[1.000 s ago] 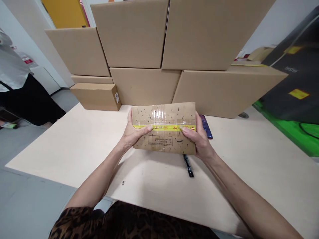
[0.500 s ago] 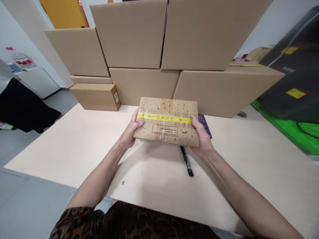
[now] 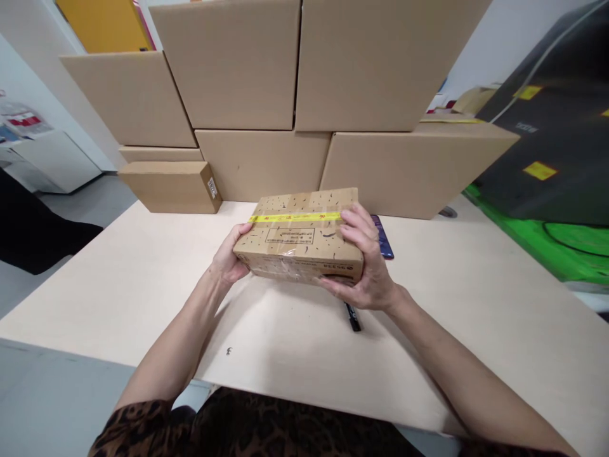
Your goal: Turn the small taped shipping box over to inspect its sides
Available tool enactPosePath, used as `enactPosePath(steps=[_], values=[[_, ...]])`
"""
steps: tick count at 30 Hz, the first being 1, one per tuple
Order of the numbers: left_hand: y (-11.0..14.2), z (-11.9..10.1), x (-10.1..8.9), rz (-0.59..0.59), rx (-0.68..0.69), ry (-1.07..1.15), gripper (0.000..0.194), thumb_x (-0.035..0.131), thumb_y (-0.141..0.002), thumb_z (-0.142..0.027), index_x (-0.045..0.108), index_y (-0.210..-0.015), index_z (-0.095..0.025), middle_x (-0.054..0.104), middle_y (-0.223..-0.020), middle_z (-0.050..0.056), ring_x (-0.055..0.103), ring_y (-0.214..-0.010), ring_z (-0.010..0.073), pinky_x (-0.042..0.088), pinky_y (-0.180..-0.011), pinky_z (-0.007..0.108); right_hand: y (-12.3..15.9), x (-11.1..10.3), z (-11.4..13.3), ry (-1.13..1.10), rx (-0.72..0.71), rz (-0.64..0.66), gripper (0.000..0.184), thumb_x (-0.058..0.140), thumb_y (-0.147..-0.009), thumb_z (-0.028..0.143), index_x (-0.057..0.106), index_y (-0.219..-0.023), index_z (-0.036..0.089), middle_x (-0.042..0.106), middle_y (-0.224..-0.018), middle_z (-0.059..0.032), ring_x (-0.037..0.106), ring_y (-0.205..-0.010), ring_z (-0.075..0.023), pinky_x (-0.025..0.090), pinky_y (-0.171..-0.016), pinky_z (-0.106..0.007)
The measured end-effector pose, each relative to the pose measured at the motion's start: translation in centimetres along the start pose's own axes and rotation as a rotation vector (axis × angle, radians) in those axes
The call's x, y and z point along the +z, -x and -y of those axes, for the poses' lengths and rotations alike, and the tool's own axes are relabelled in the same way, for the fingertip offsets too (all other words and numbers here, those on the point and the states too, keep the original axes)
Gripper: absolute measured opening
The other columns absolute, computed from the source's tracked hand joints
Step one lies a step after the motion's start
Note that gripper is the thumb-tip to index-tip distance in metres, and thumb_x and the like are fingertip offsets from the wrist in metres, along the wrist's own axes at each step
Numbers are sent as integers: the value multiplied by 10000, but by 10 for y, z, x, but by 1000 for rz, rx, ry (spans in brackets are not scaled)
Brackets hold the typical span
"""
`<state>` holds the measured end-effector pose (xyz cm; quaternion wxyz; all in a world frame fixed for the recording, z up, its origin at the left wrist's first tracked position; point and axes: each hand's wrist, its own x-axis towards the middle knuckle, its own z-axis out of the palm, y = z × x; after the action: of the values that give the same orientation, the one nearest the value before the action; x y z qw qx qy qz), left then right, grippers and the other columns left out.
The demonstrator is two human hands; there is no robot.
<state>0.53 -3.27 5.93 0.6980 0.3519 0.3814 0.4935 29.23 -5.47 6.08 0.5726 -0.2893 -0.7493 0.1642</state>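
Between my hands is a small cardboard box, tilted so its top and near side face me. Yellow printed tape runs across the top, and dark specks and a printed rectangle mark it. My left hand grips the left end, thumb on the top edge. My right hand clasps the right end, with fingers over the top and the thumb along the near side. Below the box, partly covered by it and my right hand, lies a black marker. A phone rests just beyond my right hand.
Large cardboard boxes stand stacked along the back of the pale table. A flatter box sits at the back left. On the right are a dark case and green material. Dark clothing shows at far left.
The box has tipped so its near side now shows. My right hand has shifted its hold, fingers going over the top and thumb onto the near side. The view has turned slightly right.
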Motion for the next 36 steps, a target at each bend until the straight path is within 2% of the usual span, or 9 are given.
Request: enactPosePath(steps=[8,11,14,17,20,25,29,32,36], values=[[14,9,22,-4,373,-133,957,507,-814,-1001,641,-1477,-323,631,-1589,95,369,-1650,395,434,-1283,576,-5,3,15,-163,312,-205,405,809,-852,538,694,-1183,337,667,-1465,-60,486,-1549,-360,301,-1333,-627],[17,16,25,-34,560,-256,957,712,-754,-921,580,-1520,-363,451,-1732,64,218,-1701,387,322,-1347,537,-7,5,10,-321,591,-267,362,745,-892,623,705,-1113,339,709,-1351,-41,640,-1327,-310,452,-1218,-554],[18,16,26,-51,541,-303,889,970,-678,-594,604,-1446,-333,512,-1651,94,465,-1548,407,482,-1230,514,-6,8,7,-341,711,-286,404,734,-875,687,691,-1059,329,714,-1252,-26,676,-1112,-260,536,-1085,-501],[16,12,25,-84,479,-218,683,964,-696,-458,663,-1289,-303,636,-1481,74,693,-1199,288,631,-947,377,-2,8,8,-329,659,-235,441,754,-871,666,647,-1131,326,669,-1337,-31,671,-1097,-242,586,-994,-455],[13,6,22,-94,437,-144,591,971,-697,-429,694,-1205,-309,679,-1415,33,719,-1013,203,622,-776,283,3,5,7,-367,500,-93,691,846,-803,623,525,-1360,368,580,-1477,-50,671,-1188,-266,634,-951,-445],[5,-1,9,-90,395,-44,624,989,-680,-441,676,-1203,-306,696,-1414,37,731,-1139,253,646,-919,356,9,-1,-15,-137,129,132,1196,859,-733,738,199,-1671,400,219,-1766,-89,355,-1609,-418,442,-1266,-656],[7,-3,5,-43,414,-81,621,934,-768,-466,640,-1296,-322,636,-1519,51,688,-1304,302,614,-1071,437,7,-1,-27,84,-82,137,1233,853,-776,666,99,-1715,403,191,-1759,-107,206,-1669,-456,272,-1330,-739],[14,-8,3,62,523,-203,793,892,-784,-623,574,-1469,-381,526,-1644,63,552,-1500,359,553,-1175,486,5,0,-21,134,-186,33,1209,831,-772,718,142,-1714,405,245,-1717,-111,248,-1642,-463,297,-1317,-741],[18,-15,-4,202,765,-475,1329,857,-508,-938,407,-1638,-403,453,-1686,124,360,-1626,479,438,-1261,640,4,-1,-11,63,-79,-26,1191,750,-766,849,145,-1699,422,311,-1685,-107,326,-1614,-450,366,-1291,-709]])
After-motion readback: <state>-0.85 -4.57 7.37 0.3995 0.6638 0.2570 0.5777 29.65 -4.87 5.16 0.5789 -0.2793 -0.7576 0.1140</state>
